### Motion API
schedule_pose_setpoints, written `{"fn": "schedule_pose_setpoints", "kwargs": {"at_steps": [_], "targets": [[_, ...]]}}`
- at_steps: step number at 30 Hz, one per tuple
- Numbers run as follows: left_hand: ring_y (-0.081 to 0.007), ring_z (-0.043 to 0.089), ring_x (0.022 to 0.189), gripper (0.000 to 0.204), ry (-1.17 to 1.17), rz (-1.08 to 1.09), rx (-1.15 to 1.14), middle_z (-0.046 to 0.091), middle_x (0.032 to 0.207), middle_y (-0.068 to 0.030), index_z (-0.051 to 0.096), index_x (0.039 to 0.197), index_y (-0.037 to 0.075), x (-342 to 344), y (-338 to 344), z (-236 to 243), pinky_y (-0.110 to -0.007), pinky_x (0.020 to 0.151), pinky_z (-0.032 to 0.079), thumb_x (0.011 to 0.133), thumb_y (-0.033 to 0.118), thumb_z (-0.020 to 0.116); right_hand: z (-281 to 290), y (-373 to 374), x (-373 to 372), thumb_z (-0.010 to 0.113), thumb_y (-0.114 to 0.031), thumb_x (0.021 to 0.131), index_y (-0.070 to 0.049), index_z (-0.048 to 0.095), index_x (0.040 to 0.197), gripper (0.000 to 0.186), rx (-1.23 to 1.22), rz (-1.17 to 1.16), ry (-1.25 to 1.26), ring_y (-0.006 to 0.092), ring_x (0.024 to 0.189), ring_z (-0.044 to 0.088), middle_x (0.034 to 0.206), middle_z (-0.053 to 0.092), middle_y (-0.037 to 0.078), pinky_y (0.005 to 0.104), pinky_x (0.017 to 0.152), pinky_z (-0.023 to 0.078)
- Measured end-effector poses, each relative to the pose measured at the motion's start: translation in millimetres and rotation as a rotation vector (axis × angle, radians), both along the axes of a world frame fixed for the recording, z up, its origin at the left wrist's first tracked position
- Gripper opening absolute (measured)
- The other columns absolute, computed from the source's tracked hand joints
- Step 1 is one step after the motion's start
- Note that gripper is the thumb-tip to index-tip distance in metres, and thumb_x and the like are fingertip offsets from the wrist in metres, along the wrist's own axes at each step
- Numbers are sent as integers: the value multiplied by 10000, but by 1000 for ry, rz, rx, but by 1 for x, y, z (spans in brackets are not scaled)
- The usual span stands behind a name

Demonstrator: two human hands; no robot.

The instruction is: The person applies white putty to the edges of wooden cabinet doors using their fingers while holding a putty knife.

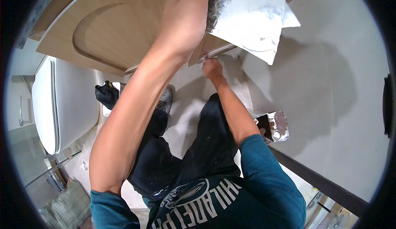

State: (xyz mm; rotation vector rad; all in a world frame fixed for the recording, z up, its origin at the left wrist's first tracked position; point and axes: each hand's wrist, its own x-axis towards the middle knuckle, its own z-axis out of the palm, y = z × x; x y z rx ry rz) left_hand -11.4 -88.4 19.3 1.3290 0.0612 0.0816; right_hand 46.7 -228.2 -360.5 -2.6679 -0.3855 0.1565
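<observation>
My left hand [189, 6] reaches up to the top edge, beside a white, grey-smeared flat piece [251, 18]; its fingertips are out of sight. My right hand [212, 68] is lower, closed at the bottom edge of a pale wooden cabinet panel [109, 35], by the gap near the wall; what its fingers hold is too small to name. The white piece overlaps the panel's right part and has pointed lower corners.
A white toilet [70, 101] stands at left, with a black bundle [106, 93] beside it. At right are a pale wall [326, 105] and a paint-smeared metal container [279, 126] by a dark strip [321, 179]. My legs and shoe are below.
</observation>
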Motion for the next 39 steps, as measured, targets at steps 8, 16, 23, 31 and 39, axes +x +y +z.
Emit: {"fn": "schedule_pose_setpoints", "kwargs": {"at_steps": [8, 16, 23, 31, 39], "targets": [[-97, 540, 696, 399, -122, -54, -68, 625, 781, -28, 669, 875, -19, -3, 15, -11, -254, 666, 417, 987, 325, 499, -27, 24, -38, 563, -212, 870, -57, 531, 1073, 257, 1197, -730, 424, 260, 927, 594, 1028, 601, 139, 404, 733, 509], [-102, 542, 696, 398, -94, -66, -136, 630, 784, -33, 668, 871, -19, -2, 16, -14, -255, 667, 415, 983, 325, 501, -113, 56, -28, 538, -50, 811, -106, 363, 1178, 411, 1330, -564, 322, 131, 834, 504, 980, 477, 30, 273, 674, 456], [-99, 538, 696, 395, -131, -113, -123, 630, 780, -31, 669, 870, -15, 1, 10, -11, -250, 657, 408, 979, 329, 507, -113, 53, -25, 455, 46, 740, -81, 375, 1132, 420, 1095, -648, 31, 99, 799, 433, 950, 420, 16, 247, 643, 406], [-101, 562, 717, 380, -110, -94, -159, 639, 793, -32, 671, 907, -11, 1, 16, -15, -246, 649, 430, 980, 324, 506, -67, 66, -57, 471, 25, 724, -49, 403, 1128, 416, 1063, -586, 92, 153, 931, 456, 1000, 450, 59, 286, 819, 402], [-140, 628, 872, 288, -209, -40, -248, 666, 965, -52, 626, 1084, 18, 14, 19, -27, -290, 805, 505, 969, 266, 534, -83, 45, -58, 519, -21, 721, 54, 381, 1205, 508, 938, -660, -169, 277, 1009, 508, 1076, 506, 180, 387, 943, 385]]}}
